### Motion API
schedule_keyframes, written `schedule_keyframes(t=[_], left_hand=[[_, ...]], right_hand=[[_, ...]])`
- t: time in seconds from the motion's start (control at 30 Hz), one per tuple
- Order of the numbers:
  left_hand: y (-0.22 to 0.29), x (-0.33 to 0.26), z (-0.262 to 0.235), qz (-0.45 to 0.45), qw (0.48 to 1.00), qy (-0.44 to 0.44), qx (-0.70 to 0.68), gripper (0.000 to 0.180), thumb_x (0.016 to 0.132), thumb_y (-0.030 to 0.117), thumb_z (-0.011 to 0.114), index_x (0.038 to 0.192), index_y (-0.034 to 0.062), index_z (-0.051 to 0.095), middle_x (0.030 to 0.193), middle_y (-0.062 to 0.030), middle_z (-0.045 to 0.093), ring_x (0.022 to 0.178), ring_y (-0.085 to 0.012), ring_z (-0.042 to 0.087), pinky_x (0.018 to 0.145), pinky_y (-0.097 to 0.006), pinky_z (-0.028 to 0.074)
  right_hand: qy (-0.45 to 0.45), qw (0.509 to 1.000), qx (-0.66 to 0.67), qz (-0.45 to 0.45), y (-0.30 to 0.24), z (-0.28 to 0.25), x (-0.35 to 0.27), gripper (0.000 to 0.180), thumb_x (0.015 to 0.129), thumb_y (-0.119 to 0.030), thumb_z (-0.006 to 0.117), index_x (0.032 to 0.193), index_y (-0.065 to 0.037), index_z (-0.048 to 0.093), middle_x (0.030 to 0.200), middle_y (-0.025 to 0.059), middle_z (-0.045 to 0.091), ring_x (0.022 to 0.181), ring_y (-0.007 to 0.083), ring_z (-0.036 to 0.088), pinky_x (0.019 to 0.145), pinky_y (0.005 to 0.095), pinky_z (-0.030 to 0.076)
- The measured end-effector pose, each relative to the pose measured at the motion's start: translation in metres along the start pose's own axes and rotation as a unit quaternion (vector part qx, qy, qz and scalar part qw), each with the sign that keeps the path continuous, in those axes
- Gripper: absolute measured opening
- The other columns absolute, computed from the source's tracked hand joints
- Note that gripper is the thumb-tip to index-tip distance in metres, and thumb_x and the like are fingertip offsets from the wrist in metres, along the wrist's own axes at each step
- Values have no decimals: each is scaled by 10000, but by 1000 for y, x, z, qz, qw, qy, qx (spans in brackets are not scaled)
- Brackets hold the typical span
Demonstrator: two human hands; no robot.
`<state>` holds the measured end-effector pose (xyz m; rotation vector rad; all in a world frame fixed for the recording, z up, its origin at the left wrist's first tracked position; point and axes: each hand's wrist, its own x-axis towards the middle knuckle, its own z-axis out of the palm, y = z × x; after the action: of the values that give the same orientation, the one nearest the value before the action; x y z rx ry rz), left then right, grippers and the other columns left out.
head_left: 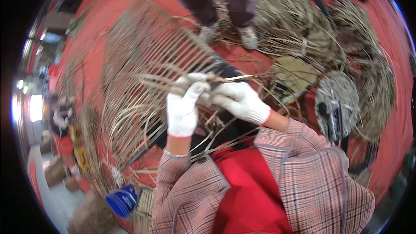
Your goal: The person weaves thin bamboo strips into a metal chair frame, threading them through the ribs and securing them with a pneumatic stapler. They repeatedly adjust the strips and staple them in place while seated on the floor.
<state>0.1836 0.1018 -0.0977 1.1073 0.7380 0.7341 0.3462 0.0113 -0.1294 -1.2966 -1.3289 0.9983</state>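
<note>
We are looking down at both gloved hands meeting over a half-woven wicker panel (143, 60) of pale cane stakes. Our left hand (183, 108) is standing upright just left of the panel's near edge, its grip pressed together around a bundle of cane strands (216, 79), fingers curled over the top. Our right hand (240, 100) is coming in from the right of that same edge, its grip pinching the strands too, so the two gloves are touching at the fingertips. Both are equally close to the work; neither is leading.

The bundle's long axis is running roughly sideways from the pinch, its free tip pointing rightward past the right hand, while the panel's stakes are fanning up and to the left, away from both hands. Loose strands are trailing down from the panel toward our plaid sleeves and red apron (247, 190).

Right of the panel, a large heap of raw cane (346, 39) is lying on the red floor (390, 138), with a round metal disc (338, 95) at its near side. Beyond the panel, another person's shoes (248, 37) are standing on the floor.
</note>
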Motion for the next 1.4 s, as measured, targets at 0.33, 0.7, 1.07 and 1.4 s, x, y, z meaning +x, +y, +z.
schedule_keyframes(t=[0.33,0.7,1.07,1.4], left_hand=[[-8,36,-17,3,985,72,159,215,892,123,782,1044,2,688,744,12,618,489,-16,396,444,-198,259],[-53,29,-46,81,978,139,133,171,943,98,726,1069,-5,671,834,1,605,599,-20,423,509,-188,274],[-50,25,-34,75,981,147,104,112,924,62,728,1033,34,721,770,10,659,508,-8,427,453,-187,281],[-35,21,-25,17,984,136,117,134,934,134,728,1021,32,726,766,14,669,495,-2,409,441,-194,259]], right_hand=[[191,907,-304,220,54,-126,-158,244,943,-344,619,947,-121,716,898,144,707,863,341,687,748,443,548],[135,612,-534,568,161,-335,-295,405,815,-440,732,1064,-123,769,1066,157,743,991,336,713,875,436,556],[58,686,-532,494,193,-344,-301,466,793,-433,705,1047,-41,713,1027,249,708,985,428,674,867,498,535],[396,755,-369,369,217,-406,-341,285,871,-237,650,1027,-7,716,975,151,738,910,281,709,780,372,536]])
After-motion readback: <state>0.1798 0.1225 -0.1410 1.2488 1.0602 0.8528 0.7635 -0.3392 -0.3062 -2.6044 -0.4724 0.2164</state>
